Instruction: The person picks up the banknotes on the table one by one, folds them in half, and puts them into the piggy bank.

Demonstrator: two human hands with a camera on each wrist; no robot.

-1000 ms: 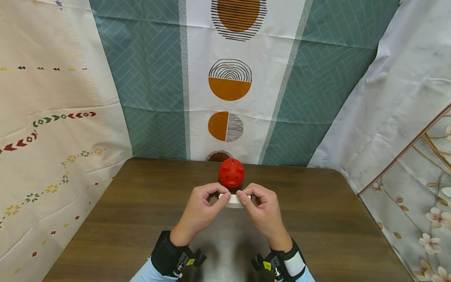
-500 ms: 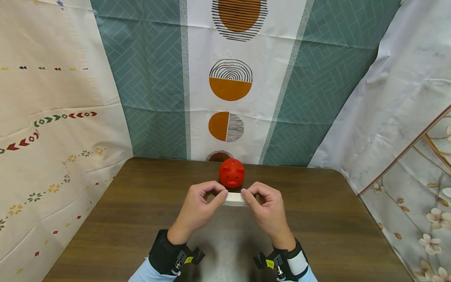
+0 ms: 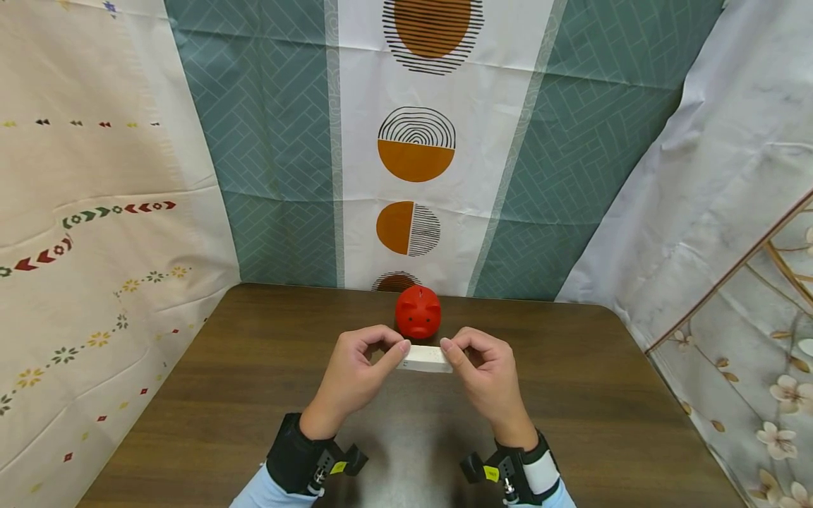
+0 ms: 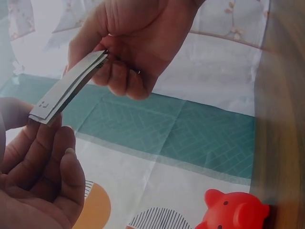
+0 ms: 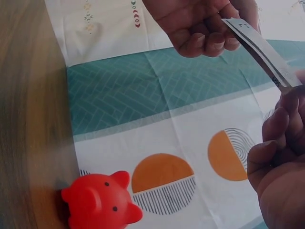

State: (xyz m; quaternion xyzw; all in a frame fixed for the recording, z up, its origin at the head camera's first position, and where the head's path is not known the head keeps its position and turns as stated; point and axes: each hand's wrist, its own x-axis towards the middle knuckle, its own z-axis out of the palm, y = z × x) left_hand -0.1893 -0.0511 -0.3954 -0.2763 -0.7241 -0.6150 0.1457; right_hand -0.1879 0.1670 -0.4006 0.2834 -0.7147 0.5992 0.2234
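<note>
A narrow, pale folded paper strip [image 3: 424, 358] with small printed marks is stretched between my two hands, above the table. My left hand [image 3: 358, 377] pinches one end between thumb and fingers. The other end is pinched by my right hand [image 3: 485, 381]. Its layers show in the left wrist view, where the folded paper strip [image 4: 71, 88] has loose edges slightly apart. Just beyond the hands, a red piggy bank [image 3: 418, 312] stands on the table, its face towards me and a slot on top.
The brown wooden table [image 3: 254, 395] ends at a back edge close behind the piggy bank. A green and white patterned cloth [image 3: 279, 141] hangs there. Printed cloths also hang at the left [image 3: 95, 317] and right [image 3: 699, 247].
My hands have moved slightly apart, so more of the folded paper strip shows between them. The piggy bank has stayed in place.
</note>
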